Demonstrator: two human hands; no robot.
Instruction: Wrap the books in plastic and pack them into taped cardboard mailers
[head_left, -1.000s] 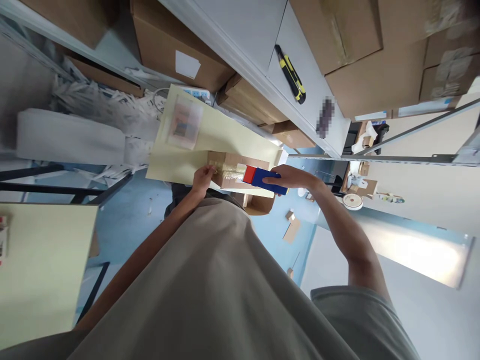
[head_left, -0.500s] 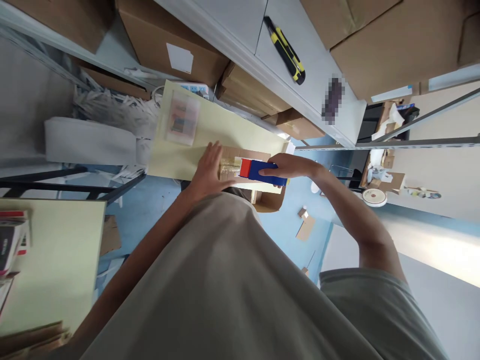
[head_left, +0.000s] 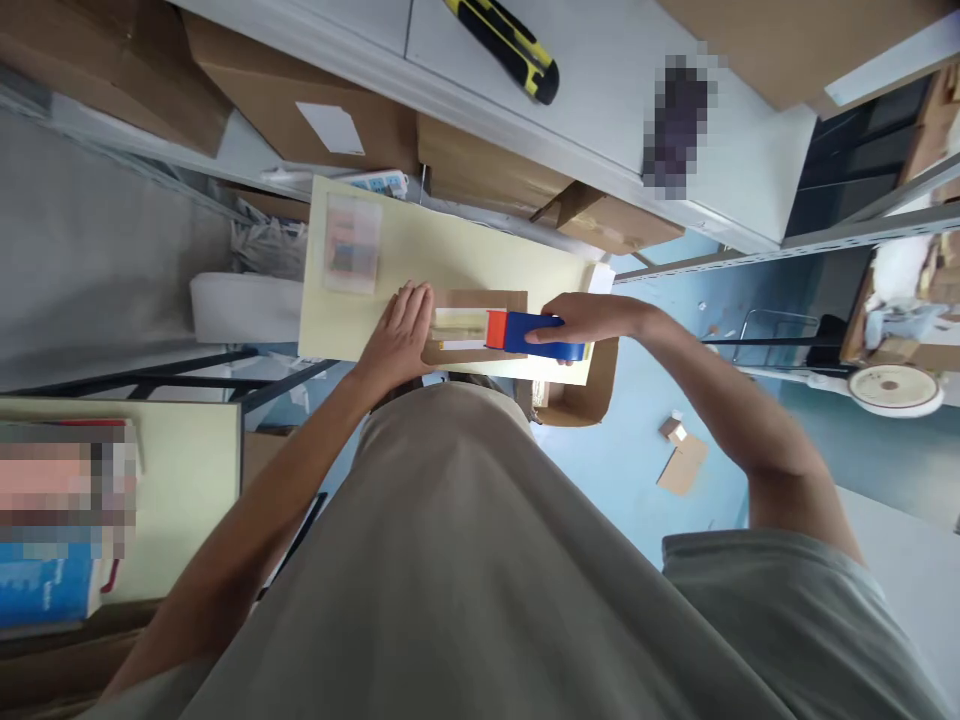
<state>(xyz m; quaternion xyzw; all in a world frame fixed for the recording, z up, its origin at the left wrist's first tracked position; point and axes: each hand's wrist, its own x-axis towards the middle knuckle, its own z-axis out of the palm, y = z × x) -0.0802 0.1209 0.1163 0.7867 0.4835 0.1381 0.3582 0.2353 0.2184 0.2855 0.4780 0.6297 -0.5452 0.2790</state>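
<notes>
A flat brown cardboard piece (head_left: 480,299) lies on the pale yellow table (head_left: 450,240), with a strip of clear tape (head_left: 457,332) along its middle. My left hand (head_left: 399,332) rests flat on the left end of the cardboard, its fingers stretched out and holding nothing. In my right hand (head_left: 581,322) is a blue tape dispenser (head_left: 521,336) with a red front end. The red end sits over the cardboard, at the right of the tape strip. A clear plastic sleeve (head_left: 352,245) lies at the table's left end.
Behind the table, a white shelf (head_left: 600,130) holds a yellow and black cutter (head_left: 510,45); brown boxes (head_left: 487,170) stand under it. An open carton (head_left: 604,385) is below the table's right end. A second table (head_left: 187,480) with books (head_left: 52,580) is at lower left.
The view has shifted. The dispenser has moved right relative to my left hand, with a longer strip of tape between them. My left hand's fingers are closer together.
</notes>
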